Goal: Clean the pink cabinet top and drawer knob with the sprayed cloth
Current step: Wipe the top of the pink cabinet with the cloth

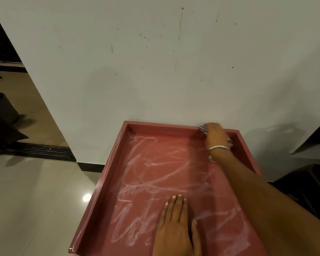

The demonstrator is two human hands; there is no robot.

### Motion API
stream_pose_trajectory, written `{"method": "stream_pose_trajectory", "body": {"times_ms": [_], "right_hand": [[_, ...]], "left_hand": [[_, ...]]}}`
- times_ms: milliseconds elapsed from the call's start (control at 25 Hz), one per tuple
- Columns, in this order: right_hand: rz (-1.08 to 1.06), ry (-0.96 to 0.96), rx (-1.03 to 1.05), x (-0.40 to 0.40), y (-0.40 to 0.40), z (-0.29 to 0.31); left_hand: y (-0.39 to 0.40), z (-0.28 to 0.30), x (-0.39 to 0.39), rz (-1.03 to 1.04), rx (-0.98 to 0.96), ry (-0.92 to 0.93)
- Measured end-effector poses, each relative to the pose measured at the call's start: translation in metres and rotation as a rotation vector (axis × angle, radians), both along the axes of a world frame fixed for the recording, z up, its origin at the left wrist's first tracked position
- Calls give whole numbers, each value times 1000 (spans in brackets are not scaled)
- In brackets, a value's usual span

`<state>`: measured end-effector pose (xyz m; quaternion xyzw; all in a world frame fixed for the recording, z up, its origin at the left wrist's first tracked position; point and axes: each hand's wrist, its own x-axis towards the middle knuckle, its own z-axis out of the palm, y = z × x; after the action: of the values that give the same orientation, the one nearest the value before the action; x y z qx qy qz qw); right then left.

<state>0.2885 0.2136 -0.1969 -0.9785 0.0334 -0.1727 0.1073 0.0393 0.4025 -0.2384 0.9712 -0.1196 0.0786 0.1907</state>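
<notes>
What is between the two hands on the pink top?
Only bare cabinet top with white streaks lies between the left hand and right hand, in the head view.

You are standing in a home, in what looks like a hallway or room corner. A pale painted wall [155, 71] flecked with brown drips and specks rises at the far side, with a dark skirting strip [91, 167] along its foot, and glossy cream floor tiles [31, 200] on the left mirror a ceiling light. A pink cabinet top [107, 183] with a raised rim stands against that wall, and on the far left an opening [9, 100] leads into a dimmer tiled room.
</notes>
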Motion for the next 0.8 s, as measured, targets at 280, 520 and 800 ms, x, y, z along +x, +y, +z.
{"method": "stream_pose_trajectory", "body": {"times_ms": [280,520,800], "right_hand": [[120,49,-50,8,48,-3],[-15,77,5,-4,-1,0],[-97,102,-38,11,41,-2]], "left_hand": [[1,-3,1,5,-46,-32],[0,-7,4,9,-21,-19],[-2,-14,6,-1,-54,-10]]}}
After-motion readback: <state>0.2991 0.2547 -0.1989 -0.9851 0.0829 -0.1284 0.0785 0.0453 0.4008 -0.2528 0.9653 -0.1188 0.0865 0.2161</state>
